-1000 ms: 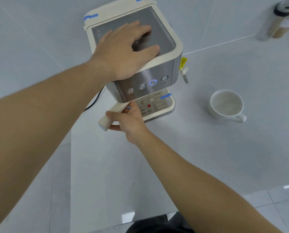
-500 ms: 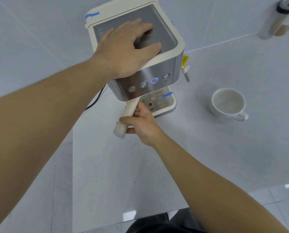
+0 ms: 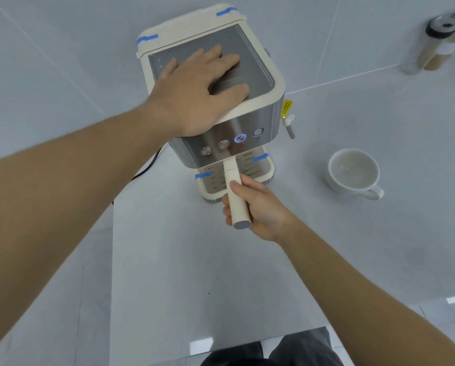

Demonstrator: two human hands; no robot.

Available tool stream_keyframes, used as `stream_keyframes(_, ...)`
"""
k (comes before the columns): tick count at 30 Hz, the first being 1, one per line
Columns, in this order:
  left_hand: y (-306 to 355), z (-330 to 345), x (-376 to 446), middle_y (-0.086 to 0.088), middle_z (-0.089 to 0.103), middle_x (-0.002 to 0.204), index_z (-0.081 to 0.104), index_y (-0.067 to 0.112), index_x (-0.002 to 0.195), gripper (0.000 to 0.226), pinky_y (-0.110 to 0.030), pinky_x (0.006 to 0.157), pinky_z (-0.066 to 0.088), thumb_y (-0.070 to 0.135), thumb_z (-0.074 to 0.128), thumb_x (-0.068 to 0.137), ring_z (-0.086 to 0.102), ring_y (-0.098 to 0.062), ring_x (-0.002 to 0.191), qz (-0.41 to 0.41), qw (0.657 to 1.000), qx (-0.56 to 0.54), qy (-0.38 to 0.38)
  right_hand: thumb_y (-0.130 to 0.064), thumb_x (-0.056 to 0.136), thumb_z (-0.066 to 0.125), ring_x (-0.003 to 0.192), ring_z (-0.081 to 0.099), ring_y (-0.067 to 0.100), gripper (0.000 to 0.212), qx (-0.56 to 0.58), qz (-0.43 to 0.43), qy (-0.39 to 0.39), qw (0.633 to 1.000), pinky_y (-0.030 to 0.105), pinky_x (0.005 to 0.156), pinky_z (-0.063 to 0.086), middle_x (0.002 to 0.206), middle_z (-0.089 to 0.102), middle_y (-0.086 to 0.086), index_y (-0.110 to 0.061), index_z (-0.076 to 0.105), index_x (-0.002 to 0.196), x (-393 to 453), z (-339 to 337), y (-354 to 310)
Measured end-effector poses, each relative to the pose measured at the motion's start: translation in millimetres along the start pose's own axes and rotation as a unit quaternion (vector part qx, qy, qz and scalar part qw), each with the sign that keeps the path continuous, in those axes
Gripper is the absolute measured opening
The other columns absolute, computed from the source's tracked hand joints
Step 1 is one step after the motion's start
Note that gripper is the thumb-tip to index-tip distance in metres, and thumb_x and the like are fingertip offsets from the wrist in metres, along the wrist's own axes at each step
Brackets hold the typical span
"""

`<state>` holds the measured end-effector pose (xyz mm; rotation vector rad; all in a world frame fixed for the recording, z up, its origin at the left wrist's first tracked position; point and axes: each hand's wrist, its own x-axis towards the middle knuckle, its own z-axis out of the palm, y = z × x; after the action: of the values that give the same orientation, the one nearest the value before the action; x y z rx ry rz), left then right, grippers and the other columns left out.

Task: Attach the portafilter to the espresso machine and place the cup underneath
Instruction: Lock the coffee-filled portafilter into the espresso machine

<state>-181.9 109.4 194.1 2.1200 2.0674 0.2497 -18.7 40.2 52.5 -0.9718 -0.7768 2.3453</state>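
Your left hand [image 3: 194, 93] lies flat and spread on top of the espresso machine [image 3: 237, 133], palm down, gripping nothing. That looks like bracing: pressing down keeps the light body from twisting or sliding on the table [image 3: 194, 273] while the other hand turns. Your right hand [image 3: 258, 207] is wrapped around the cream handle of the portafilter [image 3: 234, 188], thumb laid along its top. The handle points straight out from under the front panel toward you, above the drip tray [image 3: 266, 170]. Its head is hidden beneath the machine, so you cannot see whether it is fully locked; a handle squared to the front suggests it is at or close to its seated position. The cup [image 3: 353, 171] sits upright and empty on the table to the right of the machine, well apart from the tray, handle toward you. It is within easy reach of your right hand once that lets go, and it has yet to go under the portafilter.
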Motion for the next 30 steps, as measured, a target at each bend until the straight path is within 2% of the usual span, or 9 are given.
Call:
stream_keyframes(4,2,-2,-3,0.009,0.034,0.158,0.032,0.043,0.148,0.072,-0.056,0.122,0.01,0.071,0.03,0.082,0.022,-0.02,0.152,-0.003,1.0,-0.007,-0.003,-0.016,0.101,0.051,0.061,0.055,0.027,0.015,-0.06,0.041,-0.018,0.997,0.036,0.058,0.052,0.072,0.058,0.011,-0.014,0.061,0.113,-2,-14,-18)
stream_keyframes(7,4,-3,-5,0.01,0.022,0.165,0.029,0.044,0.15,0.071,-0.051,0.124,0.003,0.07,0.032,0.083,0.013,-0.017,0.155,-0.014,1.0,-0.011,-0.01,-0.016,0.101,0.052,0.065,0.057,0.027,0.016,-0.079,0.073,-0.036,0.993,0.037,0.059,0.053,0.076,0.059,0.012,-0.019,0.06,0.114,-4,-20,-30)
stream_keyframes(10,5,-4,-6,0.01,0.018,0.167,0.028,0.045,0.151,0.069,-0.049,0.124,0.002,0.067,0.033,0.086,0.01,-0.016,0.155,-0.017,1.0,-0.006,-0.014,-0.015,0.101,0.051,0.068,0.059,0.027,0.014,-0.093,0.09,-0.054,0.99,0.038,0.062,0.055,0.081,0.059,0.013,-0.021,0.059,0.111,-4,-22,-36)
stream_keyframes(18,6,-5,-7,0.008,0.019,0.166,0.029,0.042,0.151,0.072,-0.048,0.123,0.004,0.067,0.034,0.084,0.012,-0.016,0.155,-0.021,1.0,-0.007,-0.012,-0.014,0.1,0.054,0.069,0.06,0.026,0.013,-0.104,0.111,-0.056,0.987,0.038,0.064,0.057,0.083,0.06,0.014,-0.01,0.058,0.111,-7,-20,-40)
stream_keyframes(24,10,-6,-10,0.005,0.03,0.163,0.039,0.037,0.148,0.078,-0.046,0.124,0.01,0.069,0.036,0.077,0.021,-0.016,0.153,-0.03,0.999,-0.039,0.006,-0.013,0.1,0.054,0.075,0.065,0.028,0.019,-0.138,0.124,-0.029,0.982,0.043,0.074,0.058,0.09,0.064,0.015,-0.007,0.056,0.118,-12,-16,-47)
stream_keyframes(27,14,-6,-15,0.001,0.046,0.154,0.052,0.029,0.142,0.072,-0.042,0.121,0.025,0.063,0.044,0.079,0.035,-0.018,0.147,-0.035,0.996,-0.077,0.037,-0.011,0.1,0.053,0.085,0.067,0.029,0.012,-0.161,0.121,-0.025,0.979,0.04,0.08,0.057,0.096,0.068,0.013,-0.011,0.062,0.108,-21,-19,-51)
stream_keyframes(29,21,-9,-20,0.003,0.059,0.14,0.06,0.023,0.134,0.058,-0.033,0.114,0.034,0.053,0.051,0.085,0.05,-0.015,0.133,-0.046,0.992,-0.099,0.058,-0.012,0.098,0.055,0.089,0.069,0.026,0.011,-0.189,0.113,-0.022,0.975,0.037,0.083,0.057,0.097,0.071,0.008,-0.015,0.065,0.1,-30,-25,-58)
stream_keyframes(30,25,-10,-25,0.005,0.064,0.126,0.064,0.018,0.127,0.048,-0.03,0.108,0.038,0.044,0.055,0.088,0.056,-0.015,0.12,-0.057,0.99,-0.11,0.063,-0.013,0.097,0.057,0.089,0.071,0.025,0.01,-0.198,0.107,-0.02,0.974,0.036,0.083,0.058,0.096,0.073,0.008,-0.014,0.067,0.1,-34,-30,-61)
